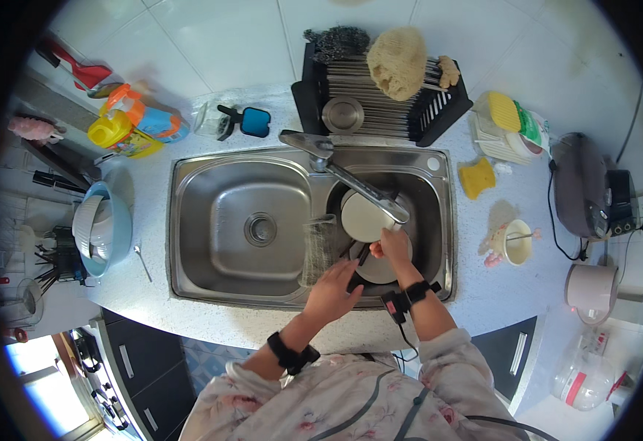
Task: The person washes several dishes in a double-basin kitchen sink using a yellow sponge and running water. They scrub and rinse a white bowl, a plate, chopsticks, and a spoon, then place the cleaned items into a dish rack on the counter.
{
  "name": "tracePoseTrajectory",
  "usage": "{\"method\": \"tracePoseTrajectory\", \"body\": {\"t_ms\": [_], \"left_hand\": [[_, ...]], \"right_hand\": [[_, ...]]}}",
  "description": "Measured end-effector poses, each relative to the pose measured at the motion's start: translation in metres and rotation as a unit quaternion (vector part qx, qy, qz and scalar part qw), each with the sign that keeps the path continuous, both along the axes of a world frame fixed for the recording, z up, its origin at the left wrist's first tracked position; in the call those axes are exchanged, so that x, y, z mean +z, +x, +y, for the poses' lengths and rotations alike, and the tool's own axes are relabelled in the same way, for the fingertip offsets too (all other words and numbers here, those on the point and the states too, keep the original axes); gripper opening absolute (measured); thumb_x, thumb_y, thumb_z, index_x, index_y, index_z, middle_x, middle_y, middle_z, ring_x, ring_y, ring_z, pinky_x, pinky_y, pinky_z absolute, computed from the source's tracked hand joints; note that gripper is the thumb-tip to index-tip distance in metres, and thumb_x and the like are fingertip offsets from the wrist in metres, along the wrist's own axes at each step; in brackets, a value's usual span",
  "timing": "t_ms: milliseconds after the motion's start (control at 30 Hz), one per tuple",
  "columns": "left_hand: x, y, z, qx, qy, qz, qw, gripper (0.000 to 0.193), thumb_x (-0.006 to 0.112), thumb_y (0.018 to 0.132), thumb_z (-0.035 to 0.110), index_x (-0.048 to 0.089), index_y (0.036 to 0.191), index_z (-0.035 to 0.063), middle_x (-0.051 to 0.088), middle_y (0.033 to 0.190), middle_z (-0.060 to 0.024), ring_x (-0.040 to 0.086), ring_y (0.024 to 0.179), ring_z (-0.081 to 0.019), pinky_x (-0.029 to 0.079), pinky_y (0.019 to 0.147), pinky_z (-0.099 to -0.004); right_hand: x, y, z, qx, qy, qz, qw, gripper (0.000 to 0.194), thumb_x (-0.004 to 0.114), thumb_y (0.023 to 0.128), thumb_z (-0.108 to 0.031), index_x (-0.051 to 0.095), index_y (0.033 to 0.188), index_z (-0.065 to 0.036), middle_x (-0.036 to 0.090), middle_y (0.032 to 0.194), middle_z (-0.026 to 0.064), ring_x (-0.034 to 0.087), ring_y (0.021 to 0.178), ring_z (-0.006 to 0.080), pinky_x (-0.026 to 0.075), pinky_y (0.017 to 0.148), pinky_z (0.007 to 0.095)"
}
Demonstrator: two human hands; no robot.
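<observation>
In the right basin (433, 231) of the steel sink, a round cream-coloured dish (366, 220) overlaps a second pale round dish (379, 270). Dark, slender pieces (363, 254) show between them. My right hand (396, 246) is at the edge of the upper dish, fingers curled, just below the tip of the faucet spout (371, 194). Whether it grips the dish is hidden by the hand itself. My left hand (332, 295) hovers over the basin's front edge, empty, thumb apart from the fingers. Close to its fingertips, a greyish mesh cloth (319, 248) drapes over the sink divider.
Left of the sink, a blue basin (125, 231) holds stacked white bowls near a spoon (142, 263). Behind stands a dish rack (368, 121) with a loofah (398, 63). On the right are a yellow sponge (477, 178), a cream cup (517, 242) and a corded appliance (580, 184).
</observation>
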State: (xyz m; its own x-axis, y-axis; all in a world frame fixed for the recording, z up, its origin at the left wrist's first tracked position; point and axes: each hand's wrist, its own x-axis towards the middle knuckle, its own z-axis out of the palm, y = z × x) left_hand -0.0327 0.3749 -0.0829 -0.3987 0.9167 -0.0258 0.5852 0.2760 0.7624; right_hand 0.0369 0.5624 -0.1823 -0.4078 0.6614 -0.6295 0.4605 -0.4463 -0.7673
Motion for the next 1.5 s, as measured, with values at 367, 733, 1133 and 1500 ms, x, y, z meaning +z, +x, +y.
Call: {"method": "tracePoseTrajectory", "body": {"t_ms": [367, 733, 1133, 1500], "left_hand": [[-0.060, 0.021, 0.089, -0.191, 0.070, 0.243, 0.949, 0.051, 0.061, 0.067, 0.009, 0.050, 0.117, 0.0032, 0.049, 0.120, -0.0195, 0.051, 0.110, -0.0311, 0.044, 0.087, -0.0389], [-0.058, 0.012, 0.077, -0.221, -0.130, 0.296, 0.920, 0.029, 0.056, 0.074, 0.015, 0.061, 0.101, 0.0063, 0.062, 0.096, -0.0124, 0.056, 0.099, -0.0255, 0.048, 0.078, -0.0329], [-0.071, 0.021, 0.070, -0.214, -0.030, 0.044, 0.975, 0.029, 0.060, 0.074, 0.020, 0.062, 0.099, 0.0066, 0.058, 0.107, -0.0089, 0.056, 0.099, -0.0247, 0.049, 0.072, -0.0339], [-0.063, -0.006, 0.093, 0.220, -0.061, -0.031, 0.973, 0.030, 0.060, 0.079, 0.025, 0.059, 0.100, 0.0041, 0.061, 0.084, -0.0169, 0.060, 0.078, -0.0377, 0.049, 0.069, -0.0451]], "right_hand": [[0.096, 0.063, -0.008, 0.120, 0.062, -0.072, 0.988, 0.030, 0.039, 0.084, -0.009, 0.051, 0.109, 0.002, 0.060, 0.057, 0.0139, 0.060, 0.044, 0.0193, 0.051, 0.038, 0.0301], [0.088, 0.059, 0.011, 0.172, 0.084, -0.076, 0.979, 0.023, 0.041, 0.082, -0.007, 0.050, 0.096, 0.008, 0.059, 0.057, 0.0163, 0.060, 0.043, 0.0226, 0.051, 0.038, 0.0317], [0.091, 0.066, 0.009, 0.163, 0.017, -0.065, 0.984, 0.025, 0.042, 0.083, -0.009, 0.053, 0.098, 0.008, 0.059, 0.058, 0.0171, 0.059, 0.043, 0.0224, 0.051, 0.038, 0.0314], [0.075, 0.082, 0.020, 0.178, -0.004, -0.004, 0.984, 0.023, 0.043, 0.085, -0.010, 0.048, 0.103, 0.003, 0.058, 0.059, 0.0149, 0.057, 0.041, 0.0196, 0.049, 0.035, 0.0295]]}}
